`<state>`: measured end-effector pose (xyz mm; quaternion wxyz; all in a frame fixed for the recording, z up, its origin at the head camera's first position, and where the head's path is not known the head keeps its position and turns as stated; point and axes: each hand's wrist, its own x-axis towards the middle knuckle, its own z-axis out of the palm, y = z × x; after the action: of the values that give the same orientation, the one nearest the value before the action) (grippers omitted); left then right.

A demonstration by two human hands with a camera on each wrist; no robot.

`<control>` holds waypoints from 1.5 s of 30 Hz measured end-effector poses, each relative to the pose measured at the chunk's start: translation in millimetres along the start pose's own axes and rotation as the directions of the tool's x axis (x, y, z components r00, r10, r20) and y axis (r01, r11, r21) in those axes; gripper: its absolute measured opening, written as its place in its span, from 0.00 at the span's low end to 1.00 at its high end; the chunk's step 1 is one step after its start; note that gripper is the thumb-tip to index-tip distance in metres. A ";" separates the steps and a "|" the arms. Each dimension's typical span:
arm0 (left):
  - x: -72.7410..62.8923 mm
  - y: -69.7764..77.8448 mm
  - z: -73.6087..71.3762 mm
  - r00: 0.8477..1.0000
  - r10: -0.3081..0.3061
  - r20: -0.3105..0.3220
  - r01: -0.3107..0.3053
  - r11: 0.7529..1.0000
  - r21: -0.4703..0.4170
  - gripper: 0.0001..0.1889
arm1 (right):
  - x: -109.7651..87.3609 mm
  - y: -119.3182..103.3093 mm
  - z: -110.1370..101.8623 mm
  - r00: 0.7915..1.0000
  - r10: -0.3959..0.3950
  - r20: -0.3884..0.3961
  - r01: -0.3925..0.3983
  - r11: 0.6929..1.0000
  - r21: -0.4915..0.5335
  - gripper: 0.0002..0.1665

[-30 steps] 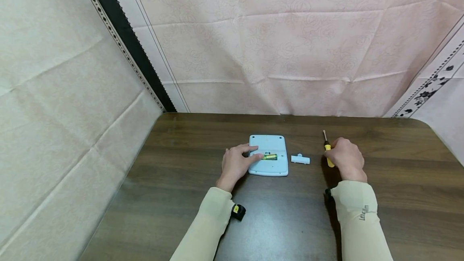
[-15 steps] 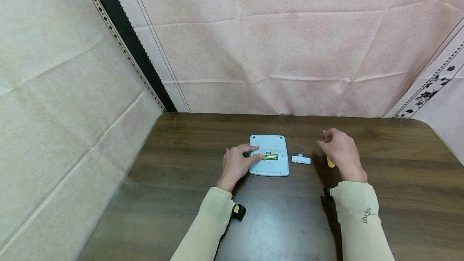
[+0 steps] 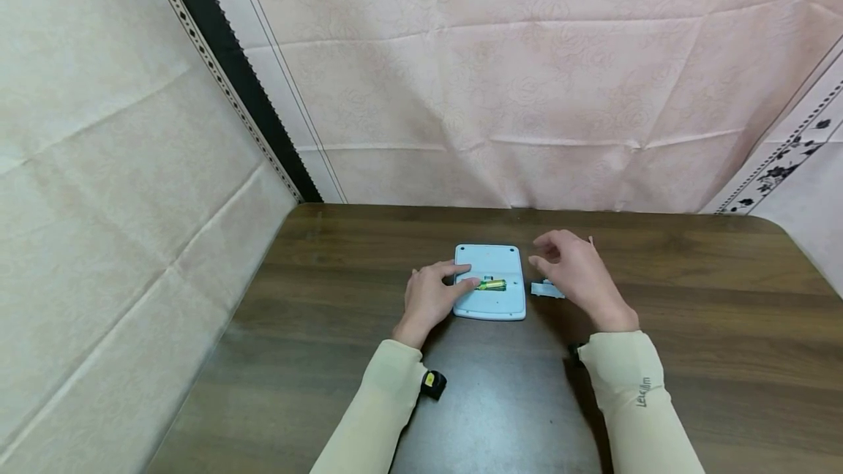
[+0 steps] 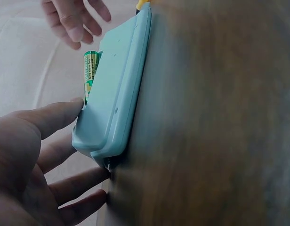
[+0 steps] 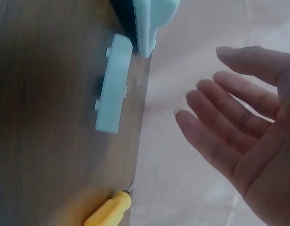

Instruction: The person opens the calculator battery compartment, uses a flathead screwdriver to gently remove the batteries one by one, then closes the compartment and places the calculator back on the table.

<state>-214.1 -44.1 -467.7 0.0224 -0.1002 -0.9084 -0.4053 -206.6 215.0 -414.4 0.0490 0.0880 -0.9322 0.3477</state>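
Note:
A light-blue flat device (image 3: 490, 306), its back up, lies on the table with a green battery (image 3: 492, 285) showing in its compartment. My left hand (image 3: 431, 300) rests on the device's left side, its fingers fairly straight and the thumb tip right at the battery's end. Right of the device is a small light-blue battery cover (image 5: 114, 89) with little tabs along its edges. Over that cover hovers my right hand (image 3: 579, 273), fingers loosely bent and apart, nothing between them. It partly hides the cover in the head view.
A yellow-handled screwdriver (image 5: 109, 212) lies on the wooden table (image 3: 369, 254) beyond the cover, mostly hidden by the right hand in the head view. A pale patterned cloth (image 3: 527, 93) hangs behind the table's back edge.
My right hand has come away from the screwdriver, lifting and moving left to above the battery cover. The left hand and the device have stayed in place.

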 end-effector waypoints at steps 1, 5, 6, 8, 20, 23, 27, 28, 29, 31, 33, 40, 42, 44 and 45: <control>-0.2 0.1 -0.1 1.000 0.000 0.001 0.000 1.000 -0.001 0.18 | 0.0 -1.9 1.7 1.000 -0.009 0.001 0.009 1.000 -0.001 0.20; -0.1 -0.3 -0.8 1.000 0.000 0.011 0.000 1.000 0.002 0.19 | 0.5 -7.4 7.3 0.999 -0.034 0.031 0.034 0.999 0.002 0.17; 0.0 -0.5 -1.1 1.000 -0.001 0.014 0.001 1.000 0.002 0.19 | 0.5 -8.4 8.4 0.998 -0.041 0.039 0.041 0.999 0.002 0.16; 0.7 -1.1 -2.1 1.000 -0.004 0.021 0.004 1.000 0.003 0.20 | 1.0 -9.8 10.1 0.997 -0.051 0.056 0.051 0.999 -0.001 0.15; 0.7 0.4 -9.3 0.997 -0.019 0.078 0.019 1.000 0.003 0.20 | 2.2 -20.8 20.5 0.984 -0.144 0.106 0.147 0.989 -0.020 0.16; 0.2 0.7 -10.7 0.997 -0.009 0.080 0.008 1.000 0.012 0.20 | 3.0 -24.1 25.2 0.976 -0.184 0.119 0.189 0.981 -0.035 0.16; -1.3 0.7 -12.0 0.998 0.005 0.068 -0.008 0.999 0.044 0.20 | 3.2 -28.1 31.7 0.968 -0.211 0.135 0.219 0.974 -0.050 0.16; -1.6 0.4 -12.1 0.998 0.010 0.064 -0.014 0.999 0.051 0.20 | 3.0 -29.0 33.3 0.966 -0.215 0.141 0.223 0.973 -0.049 0.15; -1.9 0.3 -12.2 0.998 0.014 0.063 -0.017 0.998 0.057 0.20 | 2.6 -29.7 34.7 0.965 -0.217 0.148 0.227 0.972 -0.053 0.15; -2.3 0.1 -12.1 0.998 0.015 0.065 -0.019 0.998 0.064 0.20 | 2.2 -31.1 37.2 0.961 -0.222 0.163 0.234 0.970 -0.060 0.14; -2.3 -0.1 -12.0 0.998 0.021 0.064 -0.025 0.997 0.066 0.20 | 2.0 -32.3 38.9 0.957 -0.230 0.178 0.246 0.967 -0.069 0.13; -1.8 0.6 -12.3 0.998 0.035 0.055 -0.039 0.997 0.065 0.19 | 5.3 -33.1 42.9 0.945 -0.244 0.219 0.275 0.953 -0.125 0.09; -1.2 0.7 -12.2 0.998 0.035 0.057 -0.039 0.997 0.068 0.19 | 5.7 -32.3 43.8 0.942 -0.251 0.222 0.284 0.949 -0.133 0.08; -1.1 0.1 -12.4 0.998 0.036 0.056 -0.040 0.997 0.068 0.19 | 6.1 -31.8 44.7 0.941 -0.257 0.222 0.291 0.947 -0.137 0.08; -1.0 -0.3 -12.4 0.998 0.037 0.056 -0.041 0.997 0.070 0.19 | 6.1 -31.8 44.9 0.940 -0.260 0.222 0.294 0.946 -0.139 0.08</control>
<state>-213.7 -53.6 -459.7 0.0091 -0.1282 -0.9203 -0.3694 -207.7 161.1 -427.0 0.0106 0.2487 -0.9368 0.2459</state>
